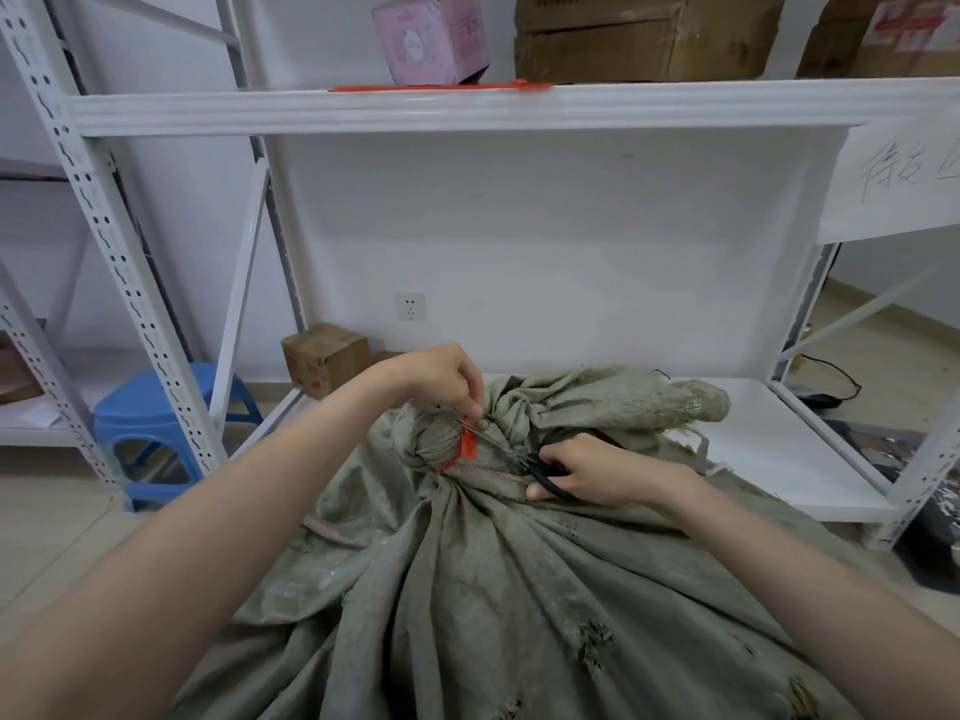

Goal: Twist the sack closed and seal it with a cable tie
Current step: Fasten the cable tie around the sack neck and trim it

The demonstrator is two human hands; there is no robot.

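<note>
the sack (pixel 498 589) lies on the floor with its twisted neck leaning toward the front edge of the low shelf (pixel 779 449). the neck is bunched tight, and a red tie (pixel 468 445) circles it, so the twist and the seal look done. the step in hand seems to be trimming: the left hand (pixel 441 379) has its grip pinched together on the tie's free end just above the neck, holding it up. the right hand (pixel 597 472) has its grip clamped on the black handles of the scissors (pixel 524 462), whose blades point at the tie. whether the blades are apart, i cannot tell. the next move calls for the blades to close on the tail alone, near the lock, clear of the cloth and the left fingertips (pixel 470 407). more red ties (pixel 441 87) lie on the upper shelf's front edge.
</note>
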